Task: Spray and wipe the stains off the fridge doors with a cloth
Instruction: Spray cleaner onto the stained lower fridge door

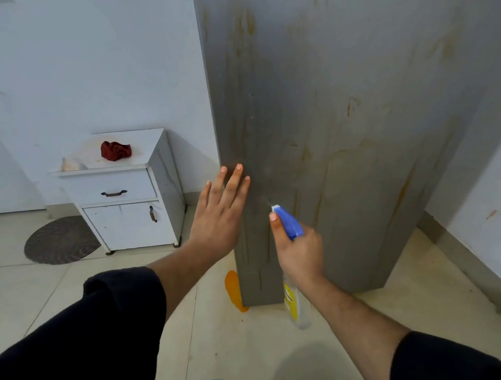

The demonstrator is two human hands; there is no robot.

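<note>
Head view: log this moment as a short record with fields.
fridge door: grey, streaked with orange-brown stains
left hand: open, fingers straight, at the door's left edge
right hand: grips spray bottle, nozzle aimed at the door
cloth: red, crumpled on the white cabinet, not in hand
floor: orange patch at the fridge's corner

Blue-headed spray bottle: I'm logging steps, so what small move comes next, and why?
Probably spray now: the right hand grips the blue-headed spray bottle, nozzle aimed at the orange-streaked grey fridge door, while the crumpled red cloth lies on the white cabinet.
</note>
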